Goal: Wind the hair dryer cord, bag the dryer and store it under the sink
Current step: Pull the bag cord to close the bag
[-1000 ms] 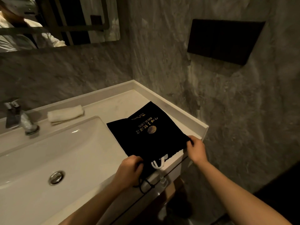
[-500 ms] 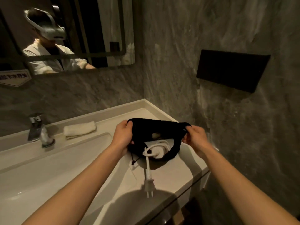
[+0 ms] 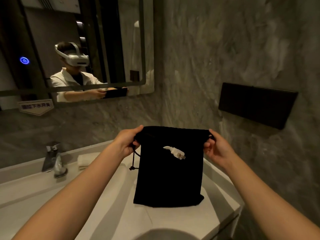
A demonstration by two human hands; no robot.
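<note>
A black drawstring bag hangs upright above the right end of the white counter. My left hand pinches its top left corner and my right hand pinches the top right corner. A white plug on a bit of cord lies over the bag's front near the top. A black drawstring with a knot dangles below my left hand. The hair dryer itself is hidden inside the bag.
The basin's rim lies to the left, with a chrome tap and a folded white towel behind it. A mirror hangs on the marble wall. A dark panel is fixed to the right wall.
Both hands lifted the bag from flat on the counter to hanging by its top corners. The plug, which dangled below the bag's mouth, now rests on the bag's front.
</note>
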